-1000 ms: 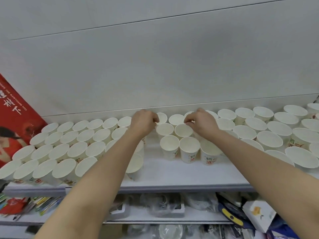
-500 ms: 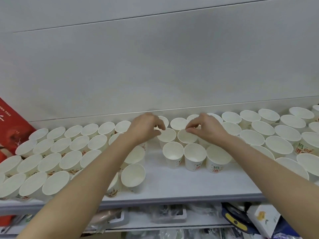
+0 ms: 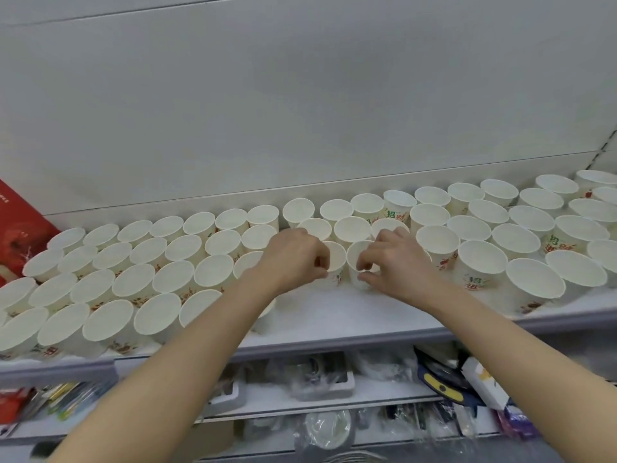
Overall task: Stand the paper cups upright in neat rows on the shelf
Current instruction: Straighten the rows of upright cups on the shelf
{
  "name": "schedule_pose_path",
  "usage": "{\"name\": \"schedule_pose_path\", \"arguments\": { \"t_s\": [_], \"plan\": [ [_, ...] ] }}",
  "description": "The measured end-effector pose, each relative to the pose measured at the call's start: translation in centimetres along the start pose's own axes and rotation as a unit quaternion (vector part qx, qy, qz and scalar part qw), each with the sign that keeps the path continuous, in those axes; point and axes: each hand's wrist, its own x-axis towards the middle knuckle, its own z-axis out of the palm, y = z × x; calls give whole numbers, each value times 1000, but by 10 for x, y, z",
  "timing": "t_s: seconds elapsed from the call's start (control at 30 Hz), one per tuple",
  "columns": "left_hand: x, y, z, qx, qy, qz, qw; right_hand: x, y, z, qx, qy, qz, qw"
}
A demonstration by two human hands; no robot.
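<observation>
Both hands work side by side in the middle of the shelf [image 3: 334, 322]: the left hand [image 3: 293, 259] curls its fingers round the rim of one paper cup [image 3: 335, 262], and the right hand [image 3: 394, 259] pinches the rim of the neighbouring cup [image 3: 357, 259], likely to draw the two level and fill the gap between the packed blocks of upright cups to the left [image 3: 133, 279] and right [image 3: 500, 242]. Several cups carry red and green Chinese print, including the character 招, while smaller writing is too blurred to read
</observation>
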Motion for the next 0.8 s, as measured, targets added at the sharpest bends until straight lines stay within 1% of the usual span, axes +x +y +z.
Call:
{"name": "schedule_pose_path", "arguments": {
  "t_s": [0.13, 0.23, 0.33, 0.5, 0.53, 0.6, 0.67, 0.7, 0.73, 0.8],
  "plan": [
    [-10, -3, 4, 8, 25, -12, 1000, -11, -11, -3, 6, 10, -1, 1000],
    [-29, 3, 2, 10, 42, 5, 999, -22, -16, -4, 22, 17, -9, 1000],
    [-52, 10, -1, 9, 37, 42, 998, -34, -20, -3, 38, 29, -11, 999],
    [-68, 15, -3, -14, 20, 60, 998, -50, -21, -1, 65, 37, -14, 997],
    [-68, 14, -6, -36, 20, 52, 998, -50, -20, -2, 74, 37, -10, 997],
    [-59, 8, -17, -80, 48, 18, 995, -41, -15, -6, 106, 54, 11, 993],
    [-36, -4, -26, -90, 87, -31, 992, -18, -8, -11, 137, 84, 53, 986],
    [-22, -10, -27, -84, 92, -55, 991, -4, -3, -12, 139, 90, 81, 983],
    [-6, -15, -26, -72, 86, -74, 991, 10, 1, -11, 135, 83, 108, 981],
    [21, -23, -17, -36, 48, -83, 995, 35, 10, -7, 109, 31, 136, 984]
  ]
}}
